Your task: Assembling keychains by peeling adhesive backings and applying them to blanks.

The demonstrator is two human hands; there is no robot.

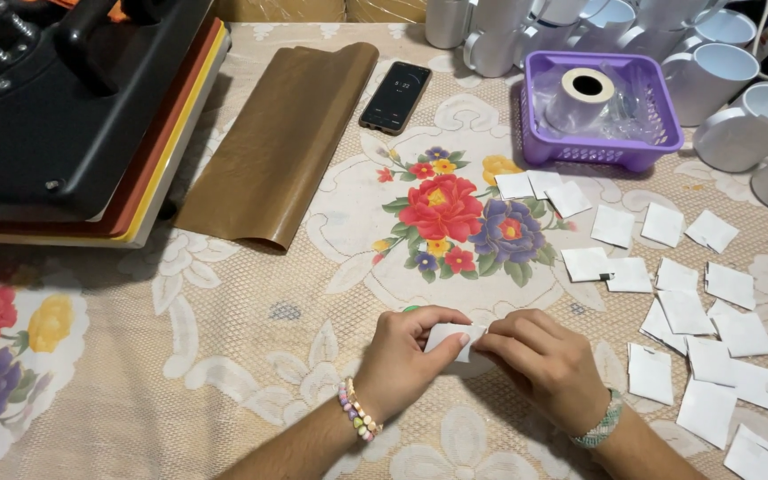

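Now, both hands on one white square.
The left hand (406,356) and right hand (540,360) pinch the square (449,336) between their fingertips, low over the tablecloth (251,356), with loose squares (695,329) scattered just right.

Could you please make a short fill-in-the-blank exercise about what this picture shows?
1. Both hands, left hand and right hand, hold a small white ____.
2. The tape roll lies in a ____ basket.
3. The phone lies right of the ____ sheet.

Missing words: paper piece; purple; brown
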